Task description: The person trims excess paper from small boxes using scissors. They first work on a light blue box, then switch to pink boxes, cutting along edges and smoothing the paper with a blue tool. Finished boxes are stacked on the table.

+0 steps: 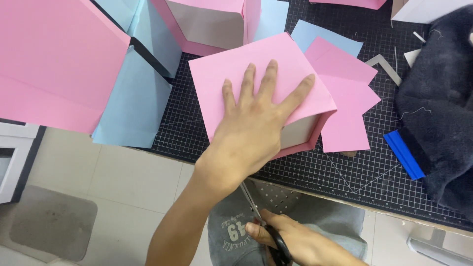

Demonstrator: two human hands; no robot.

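While pressing flat, fingers spread, on the pink-papered box (pixel 266 93) at the near edge of the cutting mat (pixel 374 172), left hand (pixel 251 133) grips nothing — could skid and crease the paper. Right hand (pixel 295 241), clenched around scissors (pixel 268 231) below the table edge — blades near the forearm, risking a nick.
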